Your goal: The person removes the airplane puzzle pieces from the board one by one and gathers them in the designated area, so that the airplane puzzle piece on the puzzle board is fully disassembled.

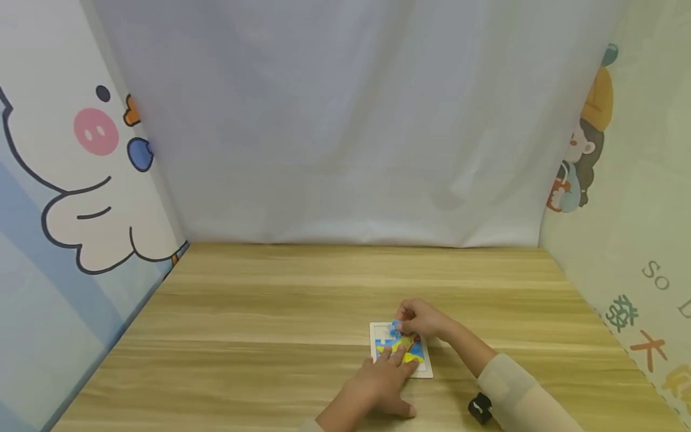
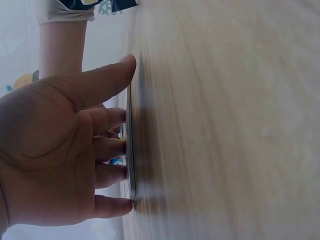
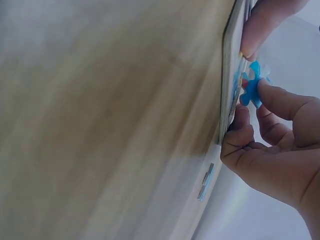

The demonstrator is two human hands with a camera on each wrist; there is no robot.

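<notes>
A small jigsaw puzzle [image 1: 429, 367] in a white frame lies on the table, with blue and yellow pieces in it. My left hand [image 1: 382, 384] rests its outstretched fingertips on the puzzle's near part; the left wrist view shows the thumb [image 2: 107, 82] held apart from the fingers. Over the far right side of the puzzle, my right hand [image 1: 426, 321] pinches a blue puzzle piece [image 3: 254, 86] between thumb and finger. That piece is tilted up from the frame in the right wrist view. Its lower edge is partly hidden among the fingers.
The wood-grain table [image 1: 243, 336] reaches back to a grey-white curtain [image 1: 345, 150]. Printed panels stand at left and right. A small black object [image 1: 480, 408] shows beside the right sleeve [image 1: 518, 390]. A small flat thing [image 3: 205, 182] lies on the table beyond the puzzle.
</notes>
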